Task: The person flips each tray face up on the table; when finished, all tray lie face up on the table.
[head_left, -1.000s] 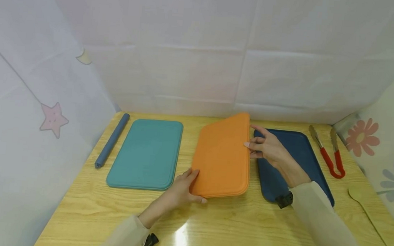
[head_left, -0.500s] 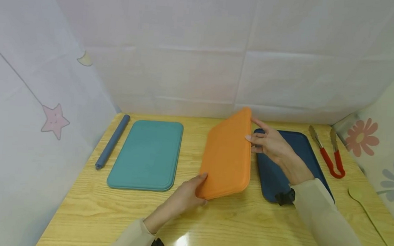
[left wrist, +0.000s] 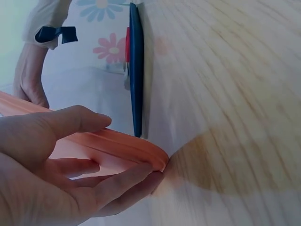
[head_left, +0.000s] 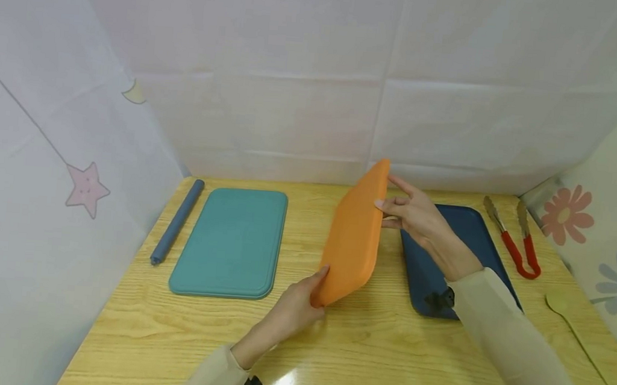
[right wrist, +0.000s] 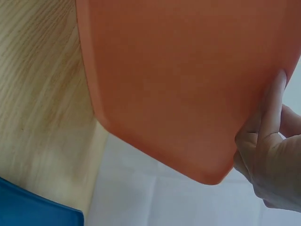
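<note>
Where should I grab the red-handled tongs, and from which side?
Maybe squeeze both red handles of the tongs from above, reaching in from the near side: they lie spread on the table, bend toward you, metal tips pointing away.

Orange tray (head_left: 354,232); teal tray (head_left: 231,244); navy tray (head_left: 476,248); red-handled tongs (head_left: 514,252); beige sleeves (head_left: 510,353); yellowish wood-grained table (head_left: 392,368); pale, flower-printed cloth (head_left: 275,63).

A plain orange tray (head_left: 352,238), rectangular with rounded corners, stands tipped steeply above the bench (head_left: 338,364), right side up high, left side low. I see the left hand (head_left: 297,303) pinching its near edge and the right hand (head_left: 418,216) its far right side, between a teal tray (head_left: 231,241) and a dark blue tray (head_left: 423,274).
</note>
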Demonstrator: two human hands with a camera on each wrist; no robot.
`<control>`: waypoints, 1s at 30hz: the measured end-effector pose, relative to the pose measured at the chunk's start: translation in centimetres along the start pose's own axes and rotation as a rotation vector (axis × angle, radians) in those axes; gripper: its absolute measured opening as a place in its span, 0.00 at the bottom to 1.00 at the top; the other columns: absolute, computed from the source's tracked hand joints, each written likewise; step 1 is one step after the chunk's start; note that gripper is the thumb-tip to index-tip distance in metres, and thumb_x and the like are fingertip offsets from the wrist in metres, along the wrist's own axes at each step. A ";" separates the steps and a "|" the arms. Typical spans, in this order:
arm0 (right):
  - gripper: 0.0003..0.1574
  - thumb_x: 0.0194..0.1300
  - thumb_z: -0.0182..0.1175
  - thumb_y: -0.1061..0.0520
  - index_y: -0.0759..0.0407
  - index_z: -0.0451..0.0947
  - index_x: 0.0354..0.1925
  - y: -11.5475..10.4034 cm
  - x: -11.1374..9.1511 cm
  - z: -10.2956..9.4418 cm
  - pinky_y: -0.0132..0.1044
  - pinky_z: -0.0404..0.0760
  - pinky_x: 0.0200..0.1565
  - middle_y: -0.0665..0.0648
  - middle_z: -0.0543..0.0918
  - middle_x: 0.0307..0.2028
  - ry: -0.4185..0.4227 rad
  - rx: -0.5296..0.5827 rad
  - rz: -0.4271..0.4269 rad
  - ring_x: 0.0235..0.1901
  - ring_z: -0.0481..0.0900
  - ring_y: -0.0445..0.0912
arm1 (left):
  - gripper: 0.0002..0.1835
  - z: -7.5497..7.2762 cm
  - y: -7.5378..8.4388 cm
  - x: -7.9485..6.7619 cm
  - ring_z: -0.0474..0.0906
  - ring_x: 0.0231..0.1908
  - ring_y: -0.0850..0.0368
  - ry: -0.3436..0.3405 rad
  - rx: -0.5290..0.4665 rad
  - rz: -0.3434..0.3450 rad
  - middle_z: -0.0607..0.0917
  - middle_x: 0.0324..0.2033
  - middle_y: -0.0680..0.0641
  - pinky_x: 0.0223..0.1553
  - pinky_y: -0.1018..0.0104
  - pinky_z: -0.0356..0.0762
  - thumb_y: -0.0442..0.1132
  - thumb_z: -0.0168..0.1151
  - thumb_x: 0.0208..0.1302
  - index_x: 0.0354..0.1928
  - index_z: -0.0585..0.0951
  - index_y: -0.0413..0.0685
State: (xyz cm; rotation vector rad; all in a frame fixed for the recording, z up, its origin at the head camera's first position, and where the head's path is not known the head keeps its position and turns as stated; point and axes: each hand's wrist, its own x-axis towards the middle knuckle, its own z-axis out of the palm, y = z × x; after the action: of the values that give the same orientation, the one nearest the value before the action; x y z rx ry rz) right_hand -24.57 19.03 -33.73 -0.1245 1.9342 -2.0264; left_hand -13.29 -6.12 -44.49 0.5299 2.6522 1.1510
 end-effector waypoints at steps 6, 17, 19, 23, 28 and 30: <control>0.50 0.67 0.61 0.61 0.49 0.45 0.77 -0.6 0.5 1.3 0.42 0.83 0.43 0.54 0.78 0.32 0.045 -0.073 -0.045 0.40 0.79 0.46 | 0.41 -0.2 0.7 0.2 0.80 0.34 0.53 -0.010 -0.099 -0.015 0.76 0.58 0.36 0.21 0.72 0.71 0.32 0.65 0.58 0.73 0.59 0.44; 0.48 0.67 0.60 0.64 0.50 0.47 0.76 -1.7 1.6 3.6 0.41 0.84 0.41 0.55 0.78 0.32 0.077 -0.106 -0.044 0.44 0.78 0.48 | 0.40 -0.6 2.3 0.0 0.79 0.52 0.47 0.131 -0.128 0.128 0.70 0.66 0.44 0.21 0.75 0.72 0.29 0.64 0.58 0.73 0.60 0.42; 0.48 0.66 0.60 0.64 0.51 0.48 0.76 -1.9 1.7 3.9 0.42 0.84 0.41 0.55 0.78 0.32 0.094 -0.105 -0.036 0.43 0.79 0.49 | 0.39 -1.0 2.6 0.1 0.79 0.53 0.48 0.160 -0.147 0.138 0.71 0.66 0.47 0.21 0.76 0.73 0.31 0.64 0.59 0.72 0.62 0.46; 0.49 0.66 0.61 0.64 0.51 0.47 0.76 -2.1 2.2 4.3 0.47 0.82 0.45 0.56 0.77 0.32 0.105 -0.116 -0.028 0.39 0.79 0.49 | 0.37 -2.0 3.3 0.3 0.79 0.54 0.51 0.194 -0.189 0.138 0.73 0.64 0.50 0.28 0.72 0.79 0.37 0.65 0.60 0.72 0.64 0.55; 0.49 0.66 0.61 0.63 0.51 0.47 0.76 -2.3 2.7 4.6 0.50 0.81 0.46 0.56 0.78 0.32 0.087 -0.123 -0.025 0.38 0.81 0.50 | 0.39 -2.9 4.1 0.6 0.80 0.52 0.51 0.205 -0.260 0.176 0.73 0.64 0.48 0.37 0.67 0.82 0.39 0.66 0.61 0.73 0.62 0.64; 0.48 0.66 0.61 0.64 0.51 0.47 0.76 -2.4 2.8 4.7 0.49 0.82 0.45 0.57 0.78 0.32 0.085 -0.128 -0.024 0.38 0.81 0.50 | 0.39 -3.2 4.4 0.7 0.80 0.52 0.49 0.209 -0.288 0.195 0.72 0.64 0.46 0.39 0.66 0.82 0.40 0.66 0.62 0.73 0.61 0.65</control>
State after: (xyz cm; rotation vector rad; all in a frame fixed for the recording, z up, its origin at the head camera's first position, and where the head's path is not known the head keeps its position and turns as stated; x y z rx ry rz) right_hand -26.24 13.78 -31.48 -0.0932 2.1242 -1.9519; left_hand -13.87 -5.17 -39.12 0.6548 2.5766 1.6977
